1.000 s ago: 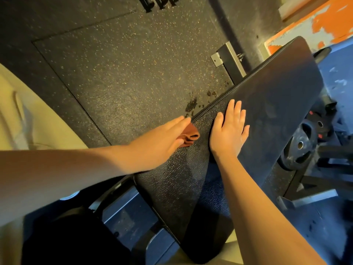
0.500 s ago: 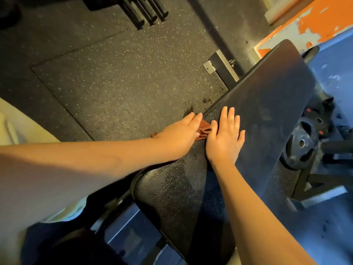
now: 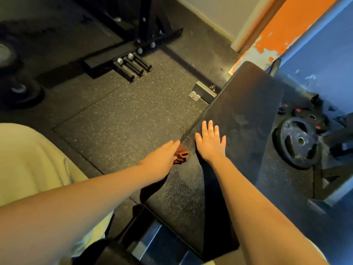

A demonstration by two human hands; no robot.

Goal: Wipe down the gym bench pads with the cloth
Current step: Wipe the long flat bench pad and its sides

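Observation:
A long black textured bench pad [image 3: 242, 115] runs from the lower middle up to the right. A bunched reddish-brown cloth [image 3: 181, 155] lies on the pad's left edge. My left hand [image 3: 161, 156] presses on the cloth with straight fingers, covering most of it. My right hand [image 3: 210, 143] rests flat on the pad just right of the cloth, fingers spread. The pad surface near the hands looks wet and shiny.
Speckled rubber floor [image 3: 124, 115] lies left of the bench. A black rack base with pegs [image 3: 131, 66] stands at the back. Weight plates [image 3: 298, 142] lie on the floor to the right. An orange and blue wall [image 3: 305, 35] is behind.
The view has tilted up, showing more floor and rack. My left hand with the cloth stays at the pad's left edge, slightly back from the right hand. My right hand stays flat.

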